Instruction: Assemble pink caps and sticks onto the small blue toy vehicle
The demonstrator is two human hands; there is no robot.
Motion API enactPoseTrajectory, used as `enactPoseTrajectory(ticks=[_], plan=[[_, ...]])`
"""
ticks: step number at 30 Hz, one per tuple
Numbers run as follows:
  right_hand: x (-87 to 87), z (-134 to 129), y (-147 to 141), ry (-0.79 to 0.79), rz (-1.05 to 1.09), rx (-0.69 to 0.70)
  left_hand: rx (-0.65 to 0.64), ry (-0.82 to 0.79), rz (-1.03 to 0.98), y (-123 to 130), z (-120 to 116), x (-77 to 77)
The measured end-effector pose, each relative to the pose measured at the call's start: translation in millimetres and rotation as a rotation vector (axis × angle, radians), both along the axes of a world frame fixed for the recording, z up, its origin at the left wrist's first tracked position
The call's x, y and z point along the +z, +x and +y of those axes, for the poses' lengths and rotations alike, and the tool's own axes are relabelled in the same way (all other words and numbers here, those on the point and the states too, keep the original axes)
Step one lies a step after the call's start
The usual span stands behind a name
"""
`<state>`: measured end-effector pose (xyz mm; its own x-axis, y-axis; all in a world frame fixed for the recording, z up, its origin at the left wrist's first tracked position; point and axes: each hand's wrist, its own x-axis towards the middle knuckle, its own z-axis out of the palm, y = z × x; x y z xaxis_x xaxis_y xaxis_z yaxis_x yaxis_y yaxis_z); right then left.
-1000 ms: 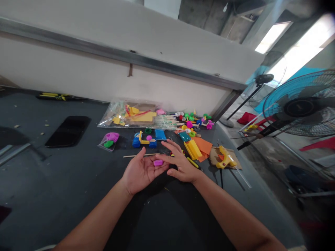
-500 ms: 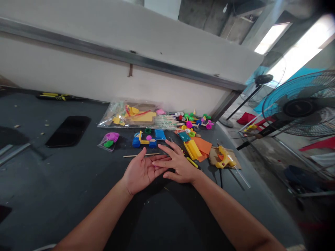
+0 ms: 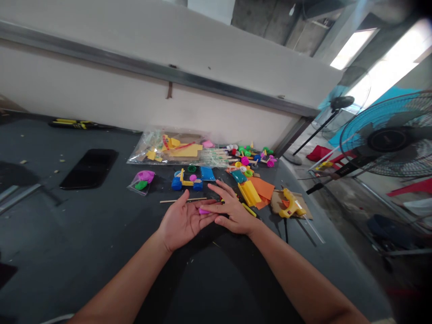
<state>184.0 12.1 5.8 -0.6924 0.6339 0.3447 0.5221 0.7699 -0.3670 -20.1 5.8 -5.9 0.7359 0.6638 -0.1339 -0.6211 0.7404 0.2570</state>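
My left hand (image 3: 184, 222) lies palm up with its fingers stretched out. A small pink piece (image 3: 203, 211) rests on its fingers. The fingers of my right hand (image 3: 229, 210) are spread over it, one of them touching the pink piece. Just beyond my hands lies a thin wooden stick (image 3: 168, 201). A small blue-wheeled model with a yellow frame (image 3: 187, 182) stands behind the stick. To its left is a clear bag with purple and green clay (image 3: 143, 181). A blue packet (image 3: 207, 173) lies to the model's right.
A black phone (image 3: 89, 168) lies at the left. Along the wall is a plastic bag of parts (image 3: 184, 150). Yellow blocks (image 3: 249, 193), orange sheets (image 3: 265, 189) and a yellow glue gun (image 3: 290, 204) lie at the right. A fan (image 3: 388, 137) stands beyond the table.
The fingers of my right hand have shifted slightly to the right over my left fingers. More of the pink piece shows now.
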Motion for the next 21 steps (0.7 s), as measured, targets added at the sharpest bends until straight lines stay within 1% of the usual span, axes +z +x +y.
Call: enactPoseTrajectory(ticks=[5, 11, 14, 21], plan=[[-0.4, 0.3, -0.7, -0.007, 0.003, 0.001, 0.010, 0.005, 0.019, -0.7, -0.5, -0.1], [-1.1, -0.8, -1.0, -0.049, 0.104, -0.025, 0.024, 0.000, 0.034, 0.2, -1.4, 2.1], [0.5, -1.7, -1.3, -0.051, 0.092, -0.008, 0.031, 0.001, 0.040, 1.0, -1.7, 3.7], [-0.7, 0.1, -0.3, -0.032, 0.024, 0.011, -0.005, 0.010, 0.010, 0.1, -1.4, 2.3]])
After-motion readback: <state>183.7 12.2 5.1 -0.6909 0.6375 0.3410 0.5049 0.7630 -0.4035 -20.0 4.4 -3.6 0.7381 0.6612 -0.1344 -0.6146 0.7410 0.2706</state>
